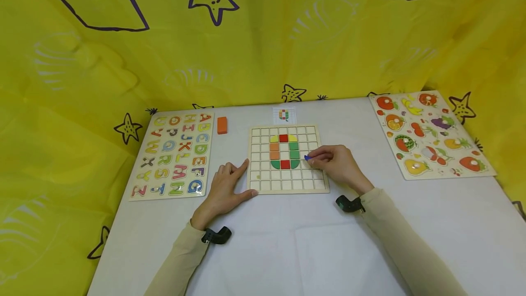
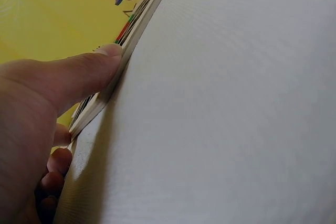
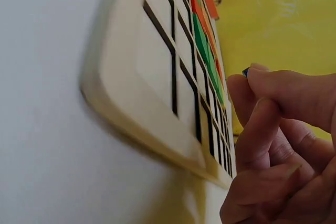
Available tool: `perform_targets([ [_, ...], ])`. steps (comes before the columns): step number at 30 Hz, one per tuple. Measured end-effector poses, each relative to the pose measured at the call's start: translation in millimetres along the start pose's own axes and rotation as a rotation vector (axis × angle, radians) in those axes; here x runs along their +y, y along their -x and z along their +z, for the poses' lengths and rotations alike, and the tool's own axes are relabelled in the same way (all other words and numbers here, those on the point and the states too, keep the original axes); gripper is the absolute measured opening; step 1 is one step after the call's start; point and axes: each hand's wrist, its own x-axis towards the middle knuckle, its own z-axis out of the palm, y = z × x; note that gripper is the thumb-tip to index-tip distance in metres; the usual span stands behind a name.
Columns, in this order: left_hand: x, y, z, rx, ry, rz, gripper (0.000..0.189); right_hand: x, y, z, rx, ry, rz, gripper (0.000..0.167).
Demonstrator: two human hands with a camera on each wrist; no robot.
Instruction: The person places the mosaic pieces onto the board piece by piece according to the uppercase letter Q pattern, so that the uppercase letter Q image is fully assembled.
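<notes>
A wooden grid board [image 1: 289, 186] lies mid-table in the head view. Set in its cells is a ring of tiles: red tiles [image 1: 283, 138] at top and bottom, orange tiles [image 1: 274, 151] on the left, green tiles [image 1: 294, 150] on the right, with yellow upper and green lower corners. My right hand [image 1: 339, 164] pinches a small blue tile [image 1: 307, 157] between thumb and fingertips, over the board's right part. At the near left corner my left hand [image 1: 225, 189] touches the board, thumb on the near edge [image 2: 105, 59] and index finger along the left side.
Behind the board lies a small pattern card [image 1: 284, 115]. An orange block [image 1: 222, 125] sits beside the alphabet puzzle [image 1: 168, 179] on the left. A fruit puzzle [image 1: 435, 150] lies at the right. Yellow patterned cloth [image 1: 255, 49] hangs behind the white table.
</notes>
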Motion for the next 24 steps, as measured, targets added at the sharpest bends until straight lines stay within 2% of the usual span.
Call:
perform_targets([
  [8, -0.5, -0.4, 0.5, 0.004, 0.003, 0.002, 0.092, -6, 6.2, 20, -0.045, 0.033, -0.073, 0.011],
  [15, -1.2, -0.4, 1.7, 0.024, 0.006, 0.022, 0.092, -8, 7.9, 26, -0.089, 0.074, -0.089, 0.007],
  [24, 0.0, -0.1, 0.4, 0.012, 0.01, 0.007, 0.093, -7, 9.9, 31, -0.072, 0.187, -0.133, 0.009],
])
